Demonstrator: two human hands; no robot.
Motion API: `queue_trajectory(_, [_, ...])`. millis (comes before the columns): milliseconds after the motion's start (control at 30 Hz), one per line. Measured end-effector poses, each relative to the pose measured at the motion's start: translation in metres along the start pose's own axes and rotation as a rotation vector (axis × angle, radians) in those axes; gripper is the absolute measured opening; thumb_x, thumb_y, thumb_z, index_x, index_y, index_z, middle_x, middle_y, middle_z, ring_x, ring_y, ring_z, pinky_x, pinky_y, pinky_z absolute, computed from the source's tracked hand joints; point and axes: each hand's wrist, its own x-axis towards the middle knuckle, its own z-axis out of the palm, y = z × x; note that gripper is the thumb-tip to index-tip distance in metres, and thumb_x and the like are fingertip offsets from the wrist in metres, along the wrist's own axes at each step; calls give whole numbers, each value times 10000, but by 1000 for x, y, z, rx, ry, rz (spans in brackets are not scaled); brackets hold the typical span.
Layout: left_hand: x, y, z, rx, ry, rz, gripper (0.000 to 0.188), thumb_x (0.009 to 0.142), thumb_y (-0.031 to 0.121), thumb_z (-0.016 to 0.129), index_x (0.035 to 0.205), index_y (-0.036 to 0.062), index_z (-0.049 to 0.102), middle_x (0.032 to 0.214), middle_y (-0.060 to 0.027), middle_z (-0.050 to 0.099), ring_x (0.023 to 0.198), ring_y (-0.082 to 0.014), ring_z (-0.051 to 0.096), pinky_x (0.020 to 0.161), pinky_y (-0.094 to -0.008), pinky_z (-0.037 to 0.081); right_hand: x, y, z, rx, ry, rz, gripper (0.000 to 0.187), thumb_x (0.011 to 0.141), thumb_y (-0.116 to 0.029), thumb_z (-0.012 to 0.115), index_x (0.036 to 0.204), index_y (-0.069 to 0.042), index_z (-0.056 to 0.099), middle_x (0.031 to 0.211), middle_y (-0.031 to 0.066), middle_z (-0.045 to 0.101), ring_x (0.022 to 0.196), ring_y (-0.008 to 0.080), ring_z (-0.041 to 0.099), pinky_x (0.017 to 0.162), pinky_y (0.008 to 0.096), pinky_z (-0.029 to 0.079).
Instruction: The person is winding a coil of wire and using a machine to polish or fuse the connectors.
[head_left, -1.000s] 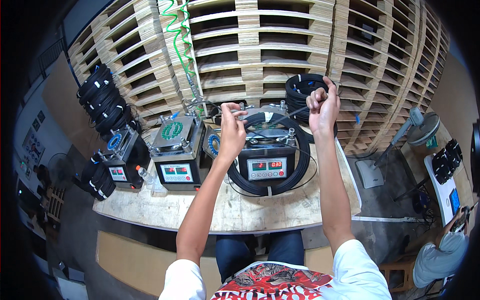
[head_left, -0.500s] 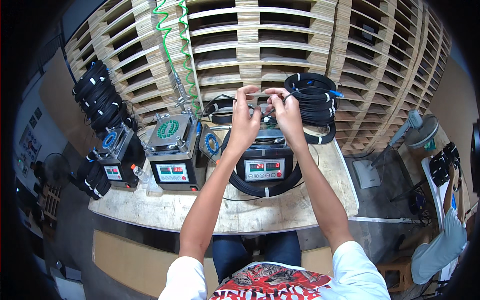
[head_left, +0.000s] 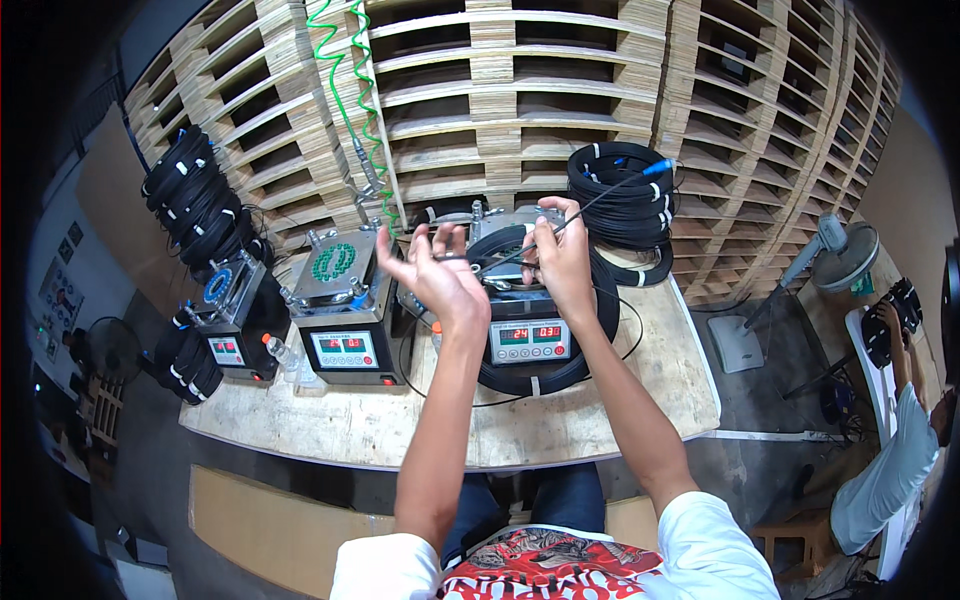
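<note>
Your right hand [head_left: 562, 255] pinches the cable [head_left: 612, 190], whose blue tip [head_left: 660, 167] juts up and to the right, near the coil stack [head_left: 618, 210]. Your left hand [head_left: 440, 280] is wide, palm up, fingers spread; dark cable crosses beside them, and whether it touches them is unclear. Below, the coil [head_left: 560, 381] loops in front of the machine [head_left: 530, 341], its top partly hidden by your hands.

To handle this well, I'd pinch lightly behind the tip, bend the cable in a wide curve, and use your left fingers to steady the slack so that loose strands don't snag on the machine's posts.

The pale wooden table [head_left: 300, 430] is scuffed and stained. To your left stand two more machines, a near one [head_left: 343, 347] and a farther one [head_left: 235, 345], with a bottle [head_left: 283, 350] between. Pallets [head_left: 570, 60] rise behind; a fan [head_left: 850, 250] and a co-worker [head_left: 885, 480] are off right.
</note>
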Motion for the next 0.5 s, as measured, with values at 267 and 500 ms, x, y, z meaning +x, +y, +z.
queue_trajectory(267, [25,16,-34,-131,183,-33,570,1023,-13,432,1481,266,240,1121,-133,523,750,-161,509,628,-300,485,-3,10,-2,-62,97,-59,186,1001,-66,498,1184,-39,493,714,57,575,531,103,571,380,265,451])
queue_trajectory(500, [31,23,2,476,-638,-215,933,973,-53,377,1548,314,-260,1104,-178,641,512,-80,435,443,-218,381,-12,17,-16,-616,17,-125,195,953,-196,619,1041,-27,666,714,63,679,524,123,642,493,286,490])
